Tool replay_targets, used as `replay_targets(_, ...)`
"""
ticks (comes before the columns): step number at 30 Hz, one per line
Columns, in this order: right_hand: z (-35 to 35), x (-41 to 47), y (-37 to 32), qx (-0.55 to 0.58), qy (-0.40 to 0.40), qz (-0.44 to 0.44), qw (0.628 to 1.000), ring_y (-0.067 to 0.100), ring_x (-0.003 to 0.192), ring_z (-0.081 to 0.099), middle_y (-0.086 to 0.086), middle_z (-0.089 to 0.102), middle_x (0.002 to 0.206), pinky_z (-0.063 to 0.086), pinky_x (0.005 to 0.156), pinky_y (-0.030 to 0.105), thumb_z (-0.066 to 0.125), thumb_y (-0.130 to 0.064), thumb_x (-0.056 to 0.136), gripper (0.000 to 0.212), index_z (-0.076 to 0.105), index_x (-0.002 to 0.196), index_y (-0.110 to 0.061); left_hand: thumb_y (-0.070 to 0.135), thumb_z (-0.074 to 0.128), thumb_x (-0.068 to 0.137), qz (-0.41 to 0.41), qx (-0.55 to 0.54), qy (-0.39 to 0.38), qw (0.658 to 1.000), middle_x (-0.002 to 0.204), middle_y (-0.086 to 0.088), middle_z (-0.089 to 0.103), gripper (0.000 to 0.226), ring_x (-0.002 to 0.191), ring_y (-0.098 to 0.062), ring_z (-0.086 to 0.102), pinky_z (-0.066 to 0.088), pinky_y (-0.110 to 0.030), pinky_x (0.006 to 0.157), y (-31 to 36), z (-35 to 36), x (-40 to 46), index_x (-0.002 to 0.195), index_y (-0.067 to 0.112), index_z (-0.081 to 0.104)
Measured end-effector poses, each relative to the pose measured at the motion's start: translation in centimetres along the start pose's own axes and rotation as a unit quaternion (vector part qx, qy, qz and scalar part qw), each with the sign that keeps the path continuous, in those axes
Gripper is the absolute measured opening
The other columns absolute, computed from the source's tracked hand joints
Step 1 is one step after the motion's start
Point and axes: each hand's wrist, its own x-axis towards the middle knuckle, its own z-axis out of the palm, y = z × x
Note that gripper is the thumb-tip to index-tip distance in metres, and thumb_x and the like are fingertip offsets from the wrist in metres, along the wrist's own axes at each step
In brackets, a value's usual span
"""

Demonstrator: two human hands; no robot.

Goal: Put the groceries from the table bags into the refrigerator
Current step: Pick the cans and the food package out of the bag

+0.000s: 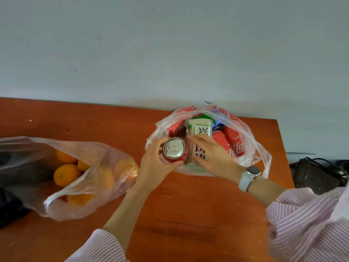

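Orange-brown wooden table (pixel 188 214) carries two thin plastic bags. Right bag (pixel 251 140), printed red, stands open; its near wall is hidden behind both hands. Left hand (pixel 153 165) wraps a red soda can (pixel 173 149), upright, silver top facing the camera, at the bag's near-left rim. Right hand (pixel 211 156) lies flat, fingers spread narrow, on a white-and-green carton (pixel 200 131); whether it grips the carton cannot be told. More red cans (pixel 234 142) lie beside the carton, partly covered by plastic. A blue item behind the carton is too hidden to identify. Left bag (pixel 79 201) holds oranges (pixel 66 174), blurred through film. Dark object (pixel 317 174) at the right edge is cut off.
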Motion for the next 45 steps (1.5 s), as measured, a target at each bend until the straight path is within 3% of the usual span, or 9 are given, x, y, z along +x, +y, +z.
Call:
replay_targets(4,-1.2,-2.6,2.6,0.001,0.157,0.151,0.976,0.021,0.114,0.046,0.009,0.050,0.123,0.038,0.095,0.028,0.051,-0.016,0.091,0.032,0.050,0.122,-0.007,0.034,0.083,0.062,-0.004,-0.017,0.048,0.999,0.109,0.020,0.045,0.067,0.102,0.001,0.047,0.037,-0.007,0.080,1.7,0.3,-0.7,0.111,0.035,0.038)
replay_targets(7,-0.8,-3.7,3.9,-0.028,0.141,0.272,0.952,0.031,0.113,0.047,0.016,0.048,0.125,0.043,0.090,0.039,0.053,-0.027,0.090,0.042,0.041,0.123,-0.004,0.036,0.082,0.062,0.004,-0.043,0.044,0.998,0.108,0.024,0.047,0.066,0.101,0.002,0.051,0.042,-0.012,0.081,2.7,0.5,-1.1,0.112,0.038,0.038)
replay_targets(10,0.0,-4.3,4.4,-0.070,0.100,0.322,0.939,0.034,0.112,0.047,0.018,0.048,0.123,0.043,0.087,0.042,0.058,-0.036,0.086,0.054,0.037,0.124,-0.003,0.038,0.081,0.061,-0.004,-0.050,0.028,0.998,0.106,0.024,0.049,0.064,0.103,-0.003,0.054,0.048,-0.022,0.085,2.7,1.5,-1.7,0.113,0.034,0.043)
replay_targets(17,1.5,-4.9,4.4,-0.143,0.065,0.303,0.940,0.034,0.122,0.037,0.018,0.039,0.132,0.034,0.101,0.041,0.068,-0.037,0.078,0.077,0.026,0.133,-0.004,0.042,0.080,0.063,-0.041,-0.029,0.007,0.999,0.110,0.014,0.055,0.063,0.099,-0.002,0.054,0.047,-0.015,0.080,2.2,3.6,-2.8,0.114,0.030,0.044)
replay_targets(21,3.0,-8.4,5.4,0.042,0.120,0.276,0.953,0.025,0.128,0.034,0.007,0.029,0.139,0.039,0.099,0.040,0.065,-0.028,0.081,0.070,0.025,0.136,-0.011,0.041,0.080,0.063,-0.045,-0.022,-0.012,0.999,0.109,0.014,0.054,0.065,0.100,-0.004,0.054,0.043,-0.009,0.076,1.8,3.5,-3.3,0.115,0.027,0.045)
replay_targets(26,3.2,-8.5,6.2,0.181,0.202,0.300,0.914,0.019,0.119,0.043,-0.002,0.040,0.123,0.041,0.094,0.032,0.067,-0.018,0.080,0.053,0.037,0.123,-0.015,0.038,0.080,0.064,-0.023,0.001,-0.016,1.000,0.109,0.015,0.051,0.066,0.099,-0.001,0.050,0.037,-0.003,0.071,2.3,4.2,-3.7,0.118,0.023,0.046)
replay_targets(31,3.5,-7.5,5.8,0.114,0.178,0.318,0.924,0.020,0.122,0.041,0.005,0.038,0.135,0.038,0.094,0.032,0.069,-0.029,0.078,0.071,0.029,0.135,-0.013,0.037,0.080,0.065,-0.016,0.001,-0.016,1.000,0.110,0.014,0.050,0.068,0.102,-0.003,0.051,0.039,-0.007,0.077,2.4,4.6,-3.9,0.120,0.022,0.045)
replay_targets(38,4.3,-5.6,4.9,-0.134,0.171,0.354,0.910,0.029,0.113,0.050,0.012,0.054,0.120,0.038,0.094,0.037,0.062,-0.059,0.073,0.080,0.035,0.125,-0.004,0.036,0.080,0.066,-0.022,-0.004,-0.031,0.999,0.118,0.008,0.054,0.067,0.108,-0.008,0.053,0.051,-0.027,0.088,2.1,4.4,-4.2,0.121,0.024,0.043)
replay_targets(45,3.7,-6.0,3.6,0.026,0.265,0.326,0.907,0.030,0.110,0.051,0.011,0.046,0.124,0.049,0.087,0.045,0.073,-0.037,0.071,0.073,0.033,0.127,-0.012,0.036,0.080,0.065,-0.020,-0.018,-0.033,0.999,0.116,0.010,0.053,0.065,0.108,-0.008,0.053,0.049,-0.023,0.085,1.7,4.2,-4.3,0.117,0.031,0.042)
